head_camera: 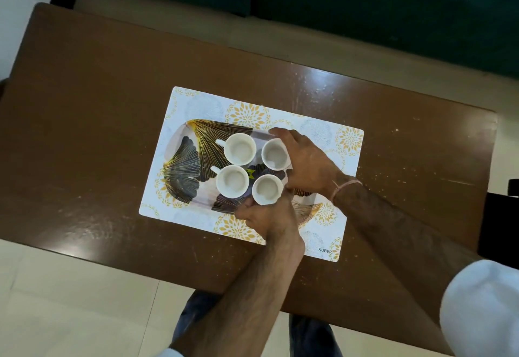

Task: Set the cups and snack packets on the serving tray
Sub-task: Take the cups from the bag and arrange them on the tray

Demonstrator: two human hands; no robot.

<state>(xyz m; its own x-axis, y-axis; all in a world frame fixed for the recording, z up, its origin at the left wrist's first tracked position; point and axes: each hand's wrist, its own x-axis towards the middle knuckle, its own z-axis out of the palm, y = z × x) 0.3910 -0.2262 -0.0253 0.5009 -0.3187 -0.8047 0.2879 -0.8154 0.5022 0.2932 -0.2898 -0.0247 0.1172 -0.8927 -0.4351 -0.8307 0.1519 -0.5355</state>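
Several white cups stand together on a serving tray (pixel 182 160) with a dark and gold leaf pattern. The two left cups (pixel 240 149) (pixel 232 181) show their handles pointing left. My right hand (pixel 306 160) wraps around the far right cup (pixel 275 154). My left hand (pixel 266 217) grips the near right cup (pixel 266 189) from the front. A bit of a yellow and dark packet (pixel 249 173) peeks out between the cups; most of it is hidden.
The tray rests on a white placemat (pixel 196 98) with yellow flower prints, on a brown wooden table (pixel 84 104). A dark green sofa (pixel 365 5) stands beyond the table. A black object (pixel 502 216) sits at the right edge.
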